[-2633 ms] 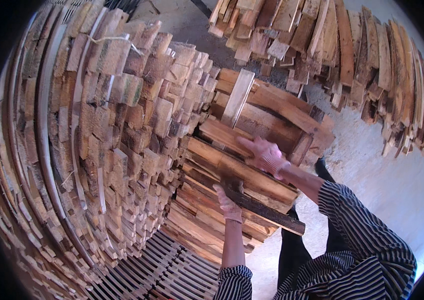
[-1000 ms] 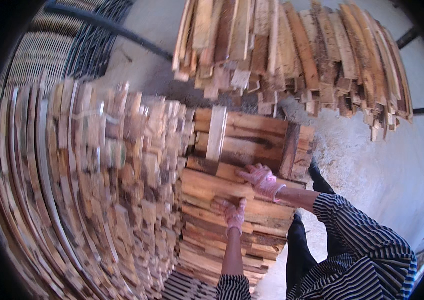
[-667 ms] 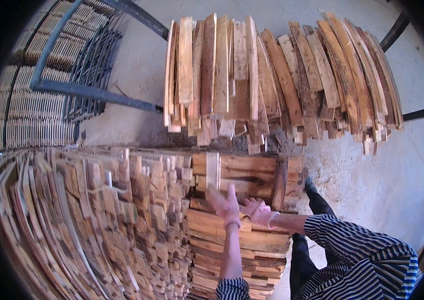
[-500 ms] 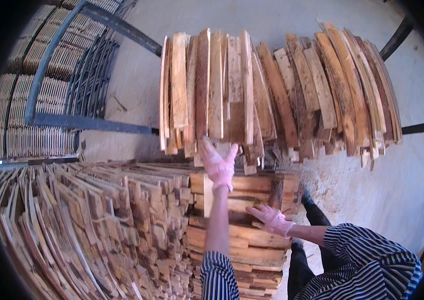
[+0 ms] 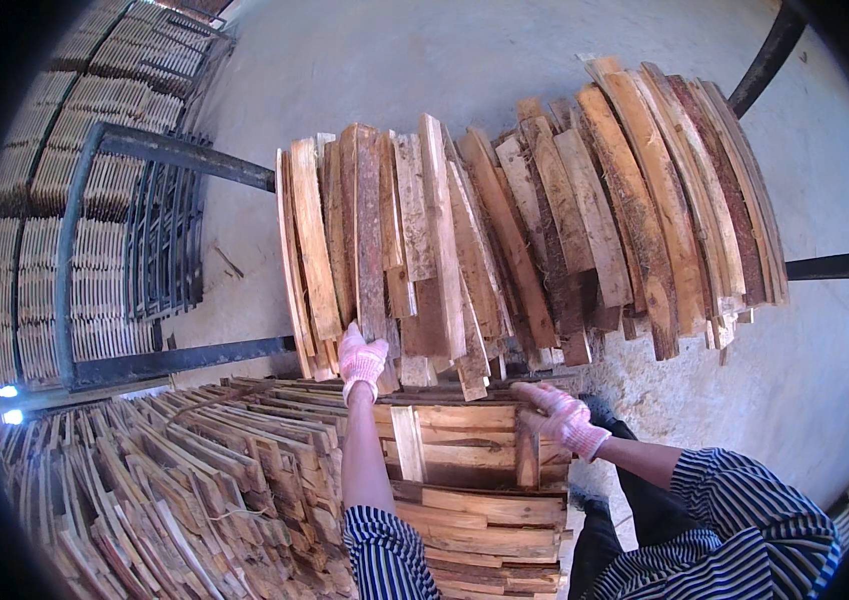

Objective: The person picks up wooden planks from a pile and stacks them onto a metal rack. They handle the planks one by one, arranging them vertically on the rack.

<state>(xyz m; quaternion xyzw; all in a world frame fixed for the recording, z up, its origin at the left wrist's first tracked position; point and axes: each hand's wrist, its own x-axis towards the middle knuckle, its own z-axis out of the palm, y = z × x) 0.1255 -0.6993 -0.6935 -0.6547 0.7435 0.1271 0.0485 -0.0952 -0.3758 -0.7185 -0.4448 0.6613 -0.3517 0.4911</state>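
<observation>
My left hand (image 5: 361,362), in a pink-and-white work glove, is raised and grips the lower end of a rough wooden slat (image 5: 368,240) in a fan of slats (image 5: 534,220) leaning side by side on the concrete floor. My right hand (image 5: 561,415), also gloved, rests on the far edge of a low stack of flat boards (image 5: 464,470) in front of me. Both striped sleeves come in from the bottom edge.
A big heap of bundled slats (image 5: 164,490) fills the lower left. A dark metal frame (image 5: 124,260) holds stacked slat panels (image 5: 14,250) at the left. Dark metal bars (image 5: 834,266) cross at the right. My dark trouser leg (image 5: 634,490) stands beside the stack.
The view has swung up from the board stack to the leaning slats. My left hand has risen off the stack and closed on a slat end; my right hand stays on the stack.
</observation>
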